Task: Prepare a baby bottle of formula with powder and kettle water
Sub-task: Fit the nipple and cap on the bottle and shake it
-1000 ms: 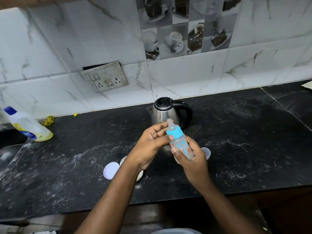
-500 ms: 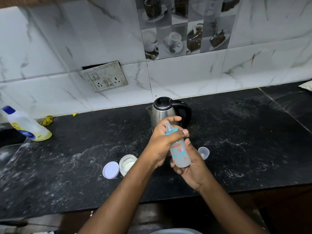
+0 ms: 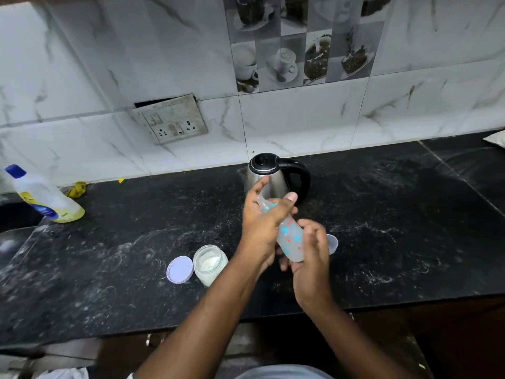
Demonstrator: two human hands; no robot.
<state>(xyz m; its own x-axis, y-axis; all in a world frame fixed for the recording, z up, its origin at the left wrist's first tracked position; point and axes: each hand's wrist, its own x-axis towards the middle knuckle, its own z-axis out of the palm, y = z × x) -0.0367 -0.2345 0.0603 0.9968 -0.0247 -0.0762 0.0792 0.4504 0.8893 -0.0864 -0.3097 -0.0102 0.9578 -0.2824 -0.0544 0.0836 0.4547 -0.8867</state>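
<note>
Above the middle of the countertop, in front of the kettle, the left hand wraps the top of the baby bottle and the right hand cups its bottom — hold the bottom firm and twist the top snug, so nothing leaks.

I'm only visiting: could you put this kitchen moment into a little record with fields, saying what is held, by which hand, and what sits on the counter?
bottle: tilted, teat pointing up-left, held above the counter in both hands
left hand: grips the top end, by the teat
right hand: holds the lower end
kettle: upright behind the hands, its top shut
jar: open, white powder inside
lid: flat, close by the jar
cap: clear, partly behind the right hand
counter: black, white smears
</note>
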